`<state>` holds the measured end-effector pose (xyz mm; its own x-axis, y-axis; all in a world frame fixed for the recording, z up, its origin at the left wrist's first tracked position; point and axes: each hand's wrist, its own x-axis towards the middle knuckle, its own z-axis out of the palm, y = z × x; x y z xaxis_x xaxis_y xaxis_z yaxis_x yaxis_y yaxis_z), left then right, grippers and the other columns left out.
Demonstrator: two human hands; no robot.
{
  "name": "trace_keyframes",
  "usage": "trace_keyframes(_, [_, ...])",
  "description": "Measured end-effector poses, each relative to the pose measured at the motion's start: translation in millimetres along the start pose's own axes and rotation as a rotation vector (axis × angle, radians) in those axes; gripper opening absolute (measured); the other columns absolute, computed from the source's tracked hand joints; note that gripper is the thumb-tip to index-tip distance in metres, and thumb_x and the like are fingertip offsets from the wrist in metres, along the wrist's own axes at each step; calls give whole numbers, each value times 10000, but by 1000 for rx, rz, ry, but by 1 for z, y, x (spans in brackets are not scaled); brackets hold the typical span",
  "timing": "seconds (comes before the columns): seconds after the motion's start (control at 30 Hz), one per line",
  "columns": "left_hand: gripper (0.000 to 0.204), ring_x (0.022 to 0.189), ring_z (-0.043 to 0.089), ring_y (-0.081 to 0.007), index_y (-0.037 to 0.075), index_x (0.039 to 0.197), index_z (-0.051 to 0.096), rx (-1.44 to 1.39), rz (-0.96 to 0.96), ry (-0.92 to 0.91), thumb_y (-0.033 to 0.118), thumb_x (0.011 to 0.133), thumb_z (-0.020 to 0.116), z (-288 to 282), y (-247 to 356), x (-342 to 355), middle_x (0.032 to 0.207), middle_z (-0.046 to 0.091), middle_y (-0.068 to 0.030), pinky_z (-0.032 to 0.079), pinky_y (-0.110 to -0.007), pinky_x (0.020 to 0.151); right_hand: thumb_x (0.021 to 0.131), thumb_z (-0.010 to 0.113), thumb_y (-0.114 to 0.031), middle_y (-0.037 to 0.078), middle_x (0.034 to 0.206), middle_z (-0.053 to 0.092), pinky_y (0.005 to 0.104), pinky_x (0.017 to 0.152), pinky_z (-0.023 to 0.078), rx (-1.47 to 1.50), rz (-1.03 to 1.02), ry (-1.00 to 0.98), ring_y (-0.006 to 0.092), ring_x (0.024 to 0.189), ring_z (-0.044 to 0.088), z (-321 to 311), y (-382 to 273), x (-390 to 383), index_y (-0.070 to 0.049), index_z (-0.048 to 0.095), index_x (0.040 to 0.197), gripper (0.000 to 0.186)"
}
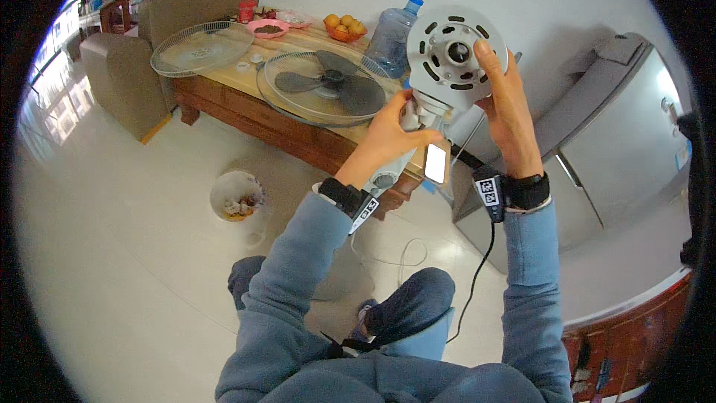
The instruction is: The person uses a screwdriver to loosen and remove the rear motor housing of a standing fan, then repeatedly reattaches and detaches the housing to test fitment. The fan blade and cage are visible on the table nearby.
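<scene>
The grey-white motor head [425, 67] of an electric fan is raised in front of me, its slotted round face and central hub bare of blades. My right hand [514, 123] wraps round its right side, thumb over the front near the hub. My left hand [380, 142] grips the fan's neck just below the head. Below it runs the stand's pole [385, 177], partly hidden by my left wrist. Left of the head, dark three-bladed fan blades [362, 95] lie with a wire guard [298, 113] on the wooden table.
Another wire guard [168, 60] overhangs the table's [239, 113] left end. A water jug [388, 37], orange fruit [344, 26] and a pink bowl [267, 29] stand behind. A waste bin [227, 194] and a loose white cord [399, 262] are on the floor. A fridge [619, 142] stands right.
</scene>
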<state>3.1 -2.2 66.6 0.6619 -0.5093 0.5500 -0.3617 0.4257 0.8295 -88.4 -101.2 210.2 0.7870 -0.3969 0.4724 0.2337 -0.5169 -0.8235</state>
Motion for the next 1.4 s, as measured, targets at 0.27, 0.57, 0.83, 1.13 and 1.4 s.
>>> trace_keyframes(0.27, [718,999,631,-332,4,1153,541,258,25,144,383,622,841,10,-3,7,1060,645,-205,487,-376,854,863,641,-462,68,1230,587,435,853,531,374,188,-126,207,1105,589,2,0,7,-132,511,1279,546])
trace_keyframes(0.57, [662,911,637,-360,3,1107,521,172,168,75,338,624,824,4,-27,6,981,649,-196,493,-412,781,913,582,-436,54,1251,572,450,943,487,472,139,-92,220,1141,563,5,11,4,-153,496,1296,484])
trace_keyframes(0.83, [704,986,631,-263,-23,1186,522,165,130,-16,275,631,835,-1,-28,11,1072,640,-186,481,-347,864,920,572,-425,41,1224,596,358,982,440,479,18,-97,172,1134,561,-1,30,5,-120,522,1257,458])
trace_keyframes(1.13, [678,973,616,-232,-15,1179,523,148,109,-39,253,635,827,-3,-29,12,1072,637,-177,466,-341,882,927,540,-466,45,1252,578,367,1001,413,464,1,-139,181,1157,539,2,31,5,-127,511,1263,478])
trace_keyframes(1.4, [631,954,632,-242,4,1149,544,183,128,53,245,638,826,0,-26,11,1048,652,-165,484,-341,841,900,562,-509,99,1280,526,462,946,423,590,96,-85,251,1138,519,23,39,-26,-136,437,1336,587])
